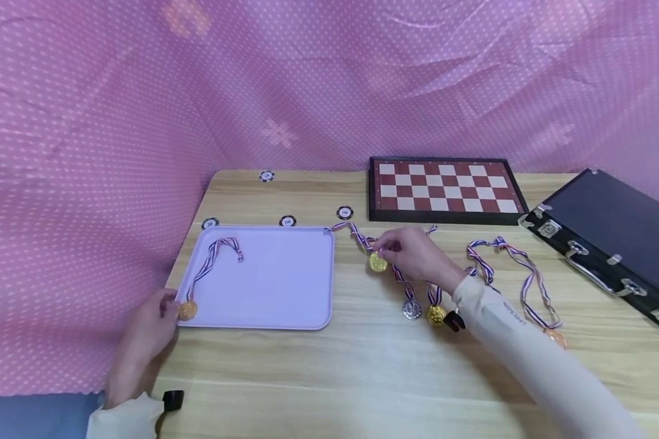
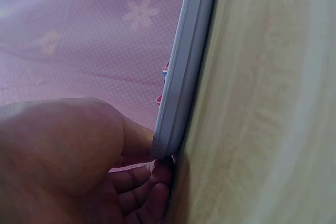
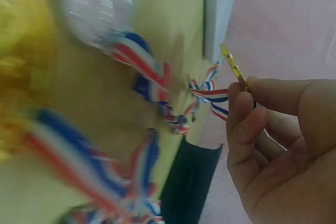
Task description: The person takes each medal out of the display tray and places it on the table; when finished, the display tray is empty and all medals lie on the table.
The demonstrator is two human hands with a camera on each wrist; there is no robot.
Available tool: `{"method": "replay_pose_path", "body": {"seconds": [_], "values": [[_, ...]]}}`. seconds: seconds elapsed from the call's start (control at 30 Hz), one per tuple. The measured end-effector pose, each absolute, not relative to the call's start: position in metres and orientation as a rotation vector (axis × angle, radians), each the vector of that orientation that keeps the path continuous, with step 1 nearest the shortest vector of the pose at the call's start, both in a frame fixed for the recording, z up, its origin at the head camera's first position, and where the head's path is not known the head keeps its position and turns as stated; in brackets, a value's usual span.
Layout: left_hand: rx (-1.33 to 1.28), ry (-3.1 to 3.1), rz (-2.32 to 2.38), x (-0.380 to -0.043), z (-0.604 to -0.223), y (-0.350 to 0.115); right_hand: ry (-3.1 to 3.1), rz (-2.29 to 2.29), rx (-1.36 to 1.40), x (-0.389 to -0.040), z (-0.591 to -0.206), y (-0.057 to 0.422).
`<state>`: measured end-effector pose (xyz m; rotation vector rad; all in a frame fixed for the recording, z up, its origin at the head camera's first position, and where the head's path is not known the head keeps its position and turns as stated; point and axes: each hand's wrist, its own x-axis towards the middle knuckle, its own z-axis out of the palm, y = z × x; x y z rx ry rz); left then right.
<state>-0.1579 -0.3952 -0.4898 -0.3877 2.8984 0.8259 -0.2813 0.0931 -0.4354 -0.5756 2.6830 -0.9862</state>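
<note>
Between thumb and fingers, my right hand (image 1: 417, 256) pinches a gold medal (image 1: 378, 262) near its edge, above the table. Its striped ribbon (image 1: 357, 235) trails toward the tray's upper right corner. In the right wrist view the medal (image 3: 233, 66) shows edge-on. At the tray's lower left corner, my left hand (image 1: 151, 326) grips the rim, thumb above and fingers curled below. The white tray (image 1: 274, 280) carries a bronze-coloured medal (image 1: 187, 310) beside that hand, its ribbon (image 1: 208, 262) laid upward. A silver medal (image 1: 411, 309) and another gold medal (image 1: 436, 315) lie below my right hand.
Right of my forearm lies another bronze-coloured medal (image 1: 556, 338) with a looped ribbon (image 1: 527, 268). A chessboard (image 1: 447, 189) stands at the back, and a black case (image 1: 620, 238) at the right. Several poker chips (image 1: 288, 221) sit behind the tray. Pink cloth (image 1: 307, 85) hangs behind the table.
</note>
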Motion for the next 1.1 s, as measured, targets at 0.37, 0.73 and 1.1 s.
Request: {"method": "replay_pose_path", "body": {"seconds": [0.37,0.73,1.1], "values": [[-0.478,2.884,0.786,-0.162,-0.491,-0.391,2.683,-0.817,-0.635,-0.245,-0.46,0.106],[-0.506,2.861,0.797,-0.16,-0.49,-0.389,2.748,-0.651,-0.662,-0.228,-0.461,0.107],[-0.512,2.848,0.81,-0.16,-0.491,-0.39,2.731,-0.662,-0.711,-0.22,-0.463,0.113]]}}
